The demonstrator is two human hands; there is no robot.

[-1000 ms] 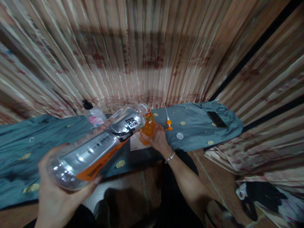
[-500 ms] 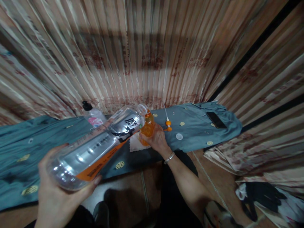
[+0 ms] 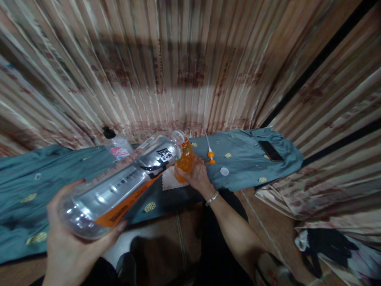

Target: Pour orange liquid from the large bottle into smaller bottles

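My left hand (image 3: 71, 242) is wrapped round the base of a large clear plastic bottle (image 3: 119, 186) with a silver, black and orange label. The bottle is tilted, its uncapped mouth pointing up and right, right at the top of a small orange translucent bottle (image 3: 185, 159). That orange bottle is gripped by my right hand (image 3: 198, 172), which wears a silver bracelet on the wrist. Beyond the right hand lies an orange pump top (image 3: 211, 157) with a white tube. A white napkin (image 3: 172, 180) is under the orange bottle. Whether liquid is flowing cannot be made out.
A clear bottle with a black pump (image 3: 119, 147) stands at the back left. A white round cap (image 3: 224, 171) and a phone (image 3: 270, 151) lie to the right on the teal cloth (image 3: 244, 159). Striped curtains (image 3: 184, 59) hang close behind, and dark fabric (image 3: 330, 248) sits at lower right.
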